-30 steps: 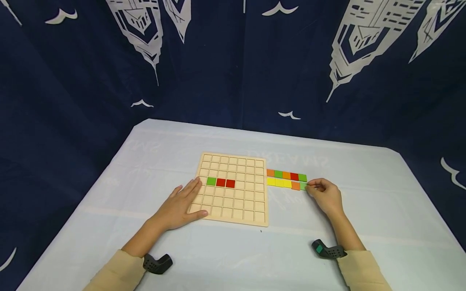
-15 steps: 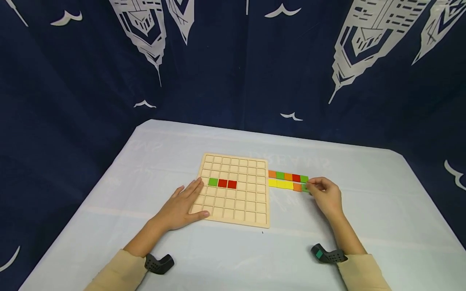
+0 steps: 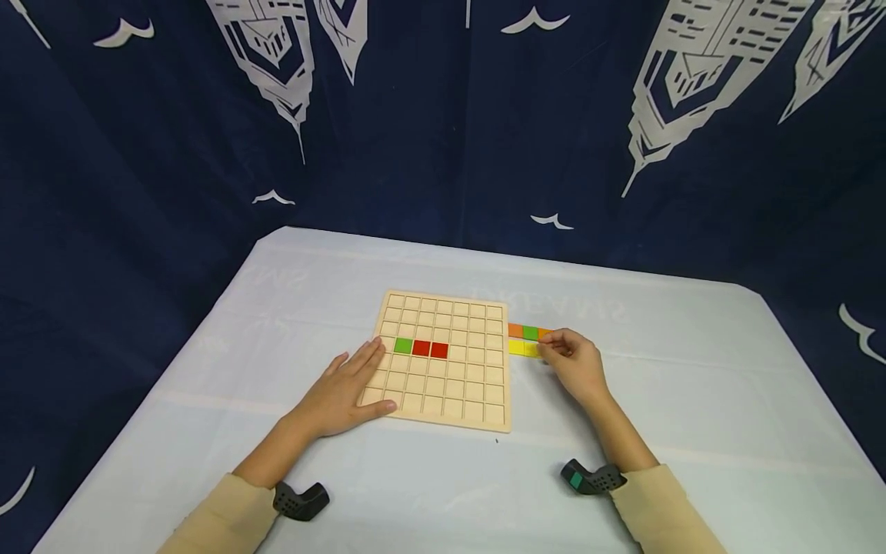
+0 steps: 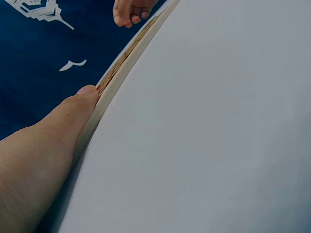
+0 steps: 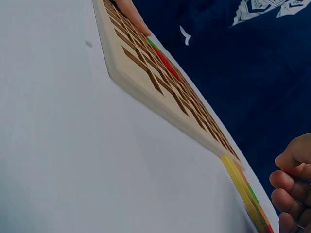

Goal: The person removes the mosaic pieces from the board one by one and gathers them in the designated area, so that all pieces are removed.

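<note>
My left hand lies flat on the left edge of a square wooden grid board, fingers spread over its rim and thumb at the near corner. One green tile and two red tiles sit side by side in one row of the grid. My right hand is right of the board, over two rows of coloured tiles, thumb and index fingertips together in a pinch on a green tile that the fingers hide. Yellow tiles show in the near row, a green one between orange ones in the far row.
A white cloth covers the table. Behind it hangs a dark blue curtain with white prints. Each wrist carries a black camera mount, the left one and the right one, below the beige sleeves.
My right hand, whose fingertips were on the green tile at the right end of the near row, has moved left toward the board, covering the rows' right part. The left hand stays put.
</note>
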`<state>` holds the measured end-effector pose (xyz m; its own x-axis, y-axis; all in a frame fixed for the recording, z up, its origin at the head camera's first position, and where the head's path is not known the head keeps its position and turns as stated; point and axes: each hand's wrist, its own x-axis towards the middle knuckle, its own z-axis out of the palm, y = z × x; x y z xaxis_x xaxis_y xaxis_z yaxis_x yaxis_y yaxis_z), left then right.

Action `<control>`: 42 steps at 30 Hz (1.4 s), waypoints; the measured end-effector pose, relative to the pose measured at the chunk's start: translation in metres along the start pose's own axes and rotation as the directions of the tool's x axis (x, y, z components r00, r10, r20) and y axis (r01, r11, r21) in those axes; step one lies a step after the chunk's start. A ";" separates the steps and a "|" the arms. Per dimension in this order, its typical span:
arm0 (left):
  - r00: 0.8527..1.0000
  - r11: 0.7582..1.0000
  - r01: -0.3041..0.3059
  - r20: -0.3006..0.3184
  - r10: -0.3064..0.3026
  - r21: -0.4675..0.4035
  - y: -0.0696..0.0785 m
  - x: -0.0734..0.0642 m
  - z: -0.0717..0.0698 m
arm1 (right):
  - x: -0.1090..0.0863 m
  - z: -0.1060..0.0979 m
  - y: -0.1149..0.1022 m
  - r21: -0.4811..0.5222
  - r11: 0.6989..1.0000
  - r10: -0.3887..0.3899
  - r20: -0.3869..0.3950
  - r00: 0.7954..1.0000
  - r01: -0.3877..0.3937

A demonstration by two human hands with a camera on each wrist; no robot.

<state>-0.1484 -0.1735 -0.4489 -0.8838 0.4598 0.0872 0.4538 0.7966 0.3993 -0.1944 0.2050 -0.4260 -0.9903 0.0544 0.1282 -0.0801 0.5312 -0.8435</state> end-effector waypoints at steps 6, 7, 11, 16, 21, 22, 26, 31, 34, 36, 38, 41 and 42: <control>1.000 1.000 0.002 -0.001 -0.002 -0.003 0.000 0.000 0.000 | 0.006 0.021 -0.011 0.033 0.998 -0.056 0.023 0.998 0.055; 1.000 1.000 0.001 -0.001 -0.001 -0.002 0.000 0.000 0.000 | 0.007 0.024 -0.012 0.037 0.997 -0.062 0.027 0.998 0.061; 1.000 1.000 0.003 0.003 -0.003 -0.003 0.000 0.000 0.000 | 0.007 0.033 -0.018 0.061 0.996 -0.069 0.051 0.996 0.066; 1.000 1.000 0.006 0.004 -0.006 -0.006 0.000 0.000 0.000 | 0.009 0.044 -0.025 0.096 0.992 -0.094 0.076 0.993 0.086; 1.000 1.000 0.004 0.007 -0.003 -0.004 -0.001 0.000 0.001 | 0.009 0.053 -0.033 0.109 0.989 -0.113 0.097 0.989 0.103; 1.000 1.000 0.003 0.007 -0.003 -0.002 -0.001 -0.001 0.001 | 0.008 0.055 -0.034 0.111 0.988 -0.114 0.100 0.988 0.103; 1.000 1.000 -0.001 0.006 0.001 0.005 -0.001 -0.001 0.001 | 0.010 0.062 -0.037 0.117 0.988 -0.116 0.121 0.986 0.102; 1.000 1.000 0.000 0.006 0.000 0.007 -0.001 -0.001 0.000 | 0.011 0.070 -0.039 0.124 0.986 -0.132 0.151 0.980 0.113; 1.000 1.000 -0.001 0.006 0.001 0.009 -0.002 -0.001 0.000 | 0.011 0.074 -0.041 0.130 0.983 -0.146 0.159 0.976 0.126; 1.000 1.000 -0.001 0.007 0.001 0.009 -0.002 -0.001 0.001 | 0.010 0.077 -0.043 0.134 0.982 -0.151 0.164 0.975 0.130; 1.000 1.000 -0.001 0.007 0.000 0.011 -0.003 -0.001 0.002 | 0.010 0.079 -0.044 0.143 0.981 -0.154 0.171 0.973 0.130; 1.000 1.000 0.001 0.005 -0.001 0.013 -0.004 0.000 0.003 | 0.010 0.083 -0.046 0.149 0.980 -0.158 0.182 0.970 0.132; 1.000 1.000 0.001 0.004 -0.001 0.015 -0.004 0.000 0.003 | 0.010 0.085 -0.047 0.149 0.980 -0.159 0.186 0.970 0.132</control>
<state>-0.1496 -0.1755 -0.4532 -0.8837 0.4607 0.0831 0.4548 0.8030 0.3852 -0.2106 0.1092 -0.4292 -0.9686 -0.1893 0.1610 -0.2261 0.4020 -0.8873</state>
